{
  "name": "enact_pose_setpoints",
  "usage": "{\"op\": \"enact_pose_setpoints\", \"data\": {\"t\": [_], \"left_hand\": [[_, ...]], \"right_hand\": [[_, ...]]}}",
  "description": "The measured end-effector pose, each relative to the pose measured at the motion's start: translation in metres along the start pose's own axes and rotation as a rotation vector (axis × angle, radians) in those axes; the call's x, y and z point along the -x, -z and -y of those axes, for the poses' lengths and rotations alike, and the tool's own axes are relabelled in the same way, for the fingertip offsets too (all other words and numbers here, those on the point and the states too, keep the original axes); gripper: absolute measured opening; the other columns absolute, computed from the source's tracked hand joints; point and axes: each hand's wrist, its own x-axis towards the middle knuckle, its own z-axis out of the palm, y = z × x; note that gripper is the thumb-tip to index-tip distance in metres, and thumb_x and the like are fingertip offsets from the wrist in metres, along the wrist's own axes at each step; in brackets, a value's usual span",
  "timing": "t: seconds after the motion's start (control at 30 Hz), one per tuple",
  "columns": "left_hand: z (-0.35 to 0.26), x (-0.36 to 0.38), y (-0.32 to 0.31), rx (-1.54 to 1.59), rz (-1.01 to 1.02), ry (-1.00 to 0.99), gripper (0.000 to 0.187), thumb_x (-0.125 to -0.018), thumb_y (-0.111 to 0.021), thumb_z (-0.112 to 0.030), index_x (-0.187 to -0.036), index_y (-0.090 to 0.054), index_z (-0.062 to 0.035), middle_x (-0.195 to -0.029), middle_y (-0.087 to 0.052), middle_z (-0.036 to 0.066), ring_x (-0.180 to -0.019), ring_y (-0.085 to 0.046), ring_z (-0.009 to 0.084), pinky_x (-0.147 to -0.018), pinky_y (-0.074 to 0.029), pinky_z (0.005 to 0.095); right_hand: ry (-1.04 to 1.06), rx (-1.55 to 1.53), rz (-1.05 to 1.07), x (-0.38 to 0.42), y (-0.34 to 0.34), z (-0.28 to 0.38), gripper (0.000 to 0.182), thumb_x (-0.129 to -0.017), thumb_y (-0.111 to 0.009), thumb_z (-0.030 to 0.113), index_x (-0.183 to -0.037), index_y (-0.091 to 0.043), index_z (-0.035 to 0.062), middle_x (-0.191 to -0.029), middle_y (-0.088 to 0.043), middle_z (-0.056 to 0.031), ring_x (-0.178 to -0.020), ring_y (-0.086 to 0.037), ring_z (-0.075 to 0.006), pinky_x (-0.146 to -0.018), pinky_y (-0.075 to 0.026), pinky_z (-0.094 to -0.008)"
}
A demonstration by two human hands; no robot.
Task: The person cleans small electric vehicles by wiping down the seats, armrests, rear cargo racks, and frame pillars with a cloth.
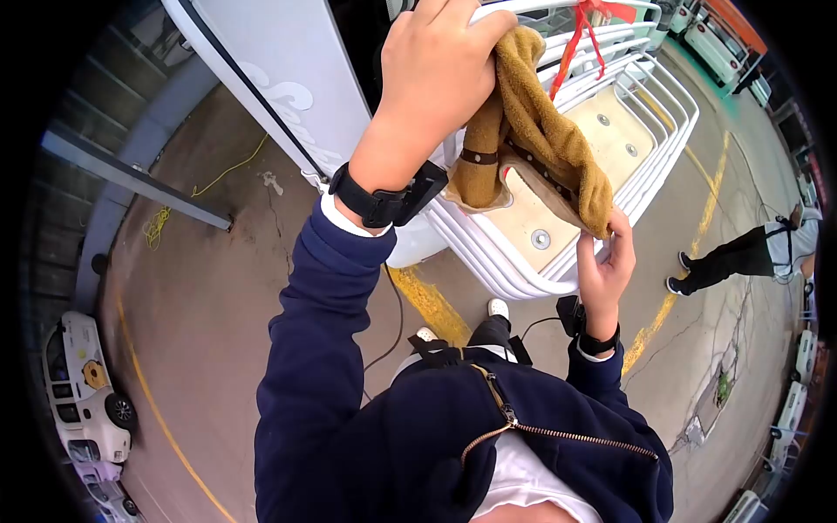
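A brown fleecy cloth (558, 131) hangs bunched and folded between my two hands; a dark strip with small studs shows in its folds. My left hand (440, 65) is closed on its upper end, the thumb lying against the fabric and the other fingertips cut off by the top edge. Lower down, my right hand (608, 266) pinches the cloth's bottom corner between thumb and fingers. Under the cloth is a white metal rack (514, 283) of curved bars with a cream-coloured base panel (615, 131) fixed by round bolts. A red ribbon (571, 52) is tied to the upper bars.
A white panel (270, 52) with raised lettering stands left of the rack. A cable (399, 305) runs down by my legs. A person (758, 248) stands to the right. Parked vehicles (87, 392) line the sides, and a grey post (139, 179) slants at left.
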Motion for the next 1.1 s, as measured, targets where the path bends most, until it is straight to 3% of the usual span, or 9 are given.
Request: {"op": "enact_pose_setpoints", "data": {"t": [0.13,0.27,0.33,0.6,0.73,0.83,0.97,1.03,1.1], "left_hand": [[0.019,0.002,-0.011,0.078,-0.105,-0.005,0.019,-0.073,-0.058,0.0,-0.09,-0.066,-0.0018,-0.082,-0.063,0.015,-0.081,-0.058,0.0349,-0.074,-0.047,0.0417],[0.062,0.021,-0.021,0.078,-0.018,0.106,0.022,-0.073,-0.058,0.001,-0.093,-0.067,-0.0032,-0.086,-0.063,0.017,-0.089,-0.058,0.034,-0.079,-0.045,0.0421],[0.071,0.024,-0.029,-0.018,-0.049,0.037,0.028,-0.075,-0.058,-0.006,-0.099,-0.069,-0.0134,-0.083,-0.06,0.007,-0.086,-0.056,0.0276,-0.076,-0.048,0.0392],[0.062,0.028,-0.029,0.03,-0.048,0.128,0.03,-0.074,-0.056,-0.001,-0.1,-0.068,-0.0092,-0.088,-0.06,0.012,-0.09,-0.055,0.0316,-0.079,-0.048,0.0409],[0.056,0.039,-0.026,0.016,-0.029,0.133,0.027,-0.073,-0.057,0.0,-0.098,-0.066,-0.0052,-0.11,-0.062,0.015,-0.107,-0.054,0.0322,-0.089,-0.045,0.0414],[0.034,0.073,-0.018,-0.027,-0.105,0.131,0.025,-0.074,-0.058,0.002,-0.097,-0.064,-0.0053,-0.142,-0.046,0.019,-0.127,-0.044,0.0348,-0.105,-0.034,0.0444],[-0.019,0.098,0.0,0.045,0.048,0.058,0.03,-0.072,-0.056,0.006,-0.099,-0.064,-0.0053,-0.132,-0.057,0.013,-0.129,-0.044,0.0318,-0.108,-0.032,0.0446],[-0.029,0.095,-0.006,0.318,0.109,0.044,0.03,-0.074,-0.053,0.009,-0.101,-0.061,-0.0022,-0.11,-0.065,0.012,-0.108,-0.06,0.0329,-0.095,-0.046,0.0431],[-0.04,0.09,-0.003,0.546,0.118,0.323,0.03,-0.078,-0.052,0.009,-0.107,-0.057,-0.001,-0.103,-0.064,0.015,-0.099,-0.062,0.0349,-0.089,-0.048,0.0391]], "right_hand": [[-0.098,0.042,-0.002,0.002,-0.001,0.001,0.032,-0.073,-0.063,-0.007,-0.104,-0.06,-0.0007,-0.103,-0.064,-0.013,-0.094,-0.06,-0.0252,-0.083,-0.047,-0.0318],[-0.224,0.166,0.014,0.003,-0.001,0.015,0.03,-0.074,-0.067,0.003,-0.104,-0.064,0.004,-0.097,-0.066,-0.0089,-0.09,-0.058,-0.0252,-0.083,-0.045,-0.0332],[-0.235,0.212,0.026,0.001,-0.002,0.016,0.03,-0.074,-0.068,0.004,-0.104,-0.064,0.0049,-0.097,-0.066,-0.0084,-0.09,-0.058,-0.0251,-0.083,-0.045,-0.0335],[-0.261,0.158,0.005,0.007,-0.002,0.003,0.03,-0.076,-0.067,0.004,-0.106,-0.064,0.0041,-0.101,-0.066,-0.009,-0.097,-0.058,-0.0246,-0.088,-0.045,-0.0335],[-0.273,0.028,-0.042,0.009,-0.005,0.0,0.03,-0.076,-0.061,-0.002,-0.105,-0.059,0.0015,-0.103,-0.063,-0.0089,-0.098,-0.057,-0.0216,-0.088,-0.044,-0.031],[-0.292,-0.102,-0.13,0.013,-0.006,-0.001,0.033,-0.076,-0.055,-0.006,-0.107,-0.051,0.0005,-0.103,-0.056,-0.0096,-0.098,-0.056,-0.0171,-0.089,-0.044,-0.0288],[-0.354,-0.262,0.001,0.007,0.008,0.008,0.037,-0.076,-0.056,-0.005,-0.11,-0.044,0.004,-0.11,-0.051,-0.0087,-0.107,-0.051,-0.0175,-0.091,-0.043,-0.0287],[-0.254,-0.323,0.138,-0.011,0.032,0.003,0.038,-0.078,-0.057,-0.003,-0.112,-0.043,0.0047,-0.111,-0.05,-0.0075,-0.108,-0.049,-0.0164,-0.09,-0.045,-0.0286],[-0.294,-0.577,0.07,-0.029,0.057,0.012,0.035,-0.082,-0.053,-0.001,-0.114,-0.042,0.0058,-0.109,-0.049,-0.0048,-0.102,-0.05,-0.0127,-0.086,-0.045,-0.0252]]}}
